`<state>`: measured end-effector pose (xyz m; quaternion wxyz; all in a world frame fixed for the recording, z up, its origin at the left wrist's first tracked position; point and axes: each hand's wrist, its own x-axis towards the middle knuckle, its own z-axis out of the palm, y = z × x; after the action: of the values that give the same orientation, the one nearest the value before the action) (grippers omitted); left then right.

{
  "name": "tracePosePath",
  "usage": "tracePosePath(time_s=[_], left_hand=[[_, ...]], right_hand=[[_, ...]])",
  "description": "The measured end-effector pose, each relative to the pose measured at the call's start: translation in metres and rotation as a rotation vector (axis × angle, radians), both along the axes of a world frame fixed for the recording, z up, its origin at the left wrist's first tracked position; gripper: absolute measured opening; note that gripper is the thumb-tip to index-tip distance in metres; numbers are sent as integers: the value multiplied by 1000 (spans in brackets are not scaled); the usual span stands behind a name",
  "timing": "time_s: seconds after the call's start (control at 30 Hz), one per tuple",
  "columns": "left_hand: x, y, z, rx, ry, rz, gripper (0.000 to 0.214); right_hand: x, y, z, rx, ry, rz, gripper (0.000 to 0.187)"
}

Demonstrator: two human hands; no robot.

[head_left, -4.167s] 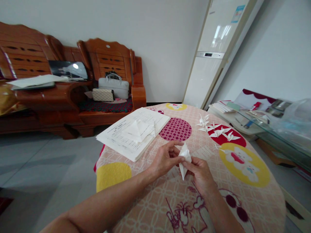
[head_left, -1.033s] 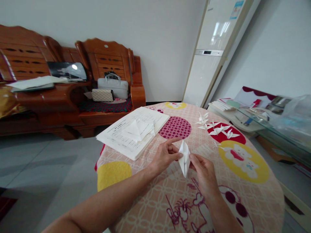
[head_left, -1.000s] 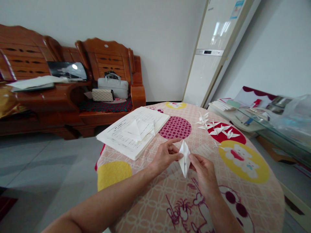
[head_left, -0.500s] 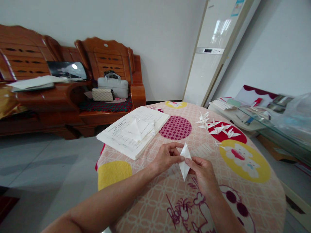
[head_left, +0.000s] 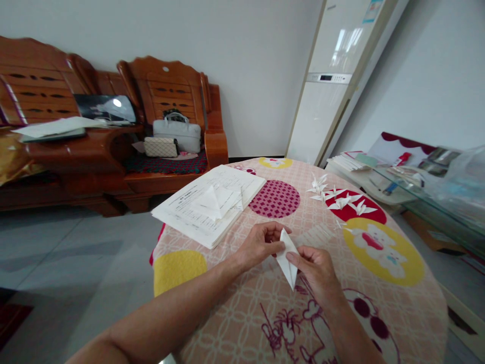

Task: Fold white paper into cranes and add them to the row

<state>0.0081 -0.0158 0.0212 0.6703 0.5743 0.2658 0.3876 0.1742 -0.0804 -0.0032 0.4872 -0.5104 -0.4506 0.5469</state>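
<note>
A white folded paper (head_left: pixel 288 268), narrow and diamond-shaped, is held between both hands above the patterned tablecloth. My left hand (head_left: pixel 264 243) pinches its upper left edge with thumb and fingers. On the right side, my right hand (head_left: pixel 313 264) grips it, the thumb lying flat across the front face and the fingers partly hidden behind. The paper tilts, its top point leaning left and its lower point toward me. Beyond my right hand, several folded paper cranes (head_left: pixel 343 201) lie grouped on the cloth.
A stack of printed sheets (head_left: pixel 189 222) lies at the table's left, with a folded white paper piece (head_left: pixel 215 202) on top. To the right stands a glass-topped side table (head_left: pixel 417 194) with papers and a plastic bag (head_left: pixel 468 174). Behind is a wooden sofa (head_left: pixel 215 136) holding bags.
The folded paper has turned, its top point shifting left and its bottom point right. My right thumb has slid a little lower and left across it.
</note>
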Motion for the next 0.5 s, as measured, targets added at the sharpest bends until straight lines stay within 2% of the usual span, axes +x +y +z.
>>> tracePosePath(time_s=[0.1,0.23,0.5], left_hand=[[-1,0,2,45,25,11,32],[-7,3,1,99,86,-40,22],[-19,5,8,222,223,-112,21]], right_hand=[[-1,0,1,-18,-7,35,34],[-1,-1,4,-54,37,72,34],[2,-4,8,-81,55,124,31]])
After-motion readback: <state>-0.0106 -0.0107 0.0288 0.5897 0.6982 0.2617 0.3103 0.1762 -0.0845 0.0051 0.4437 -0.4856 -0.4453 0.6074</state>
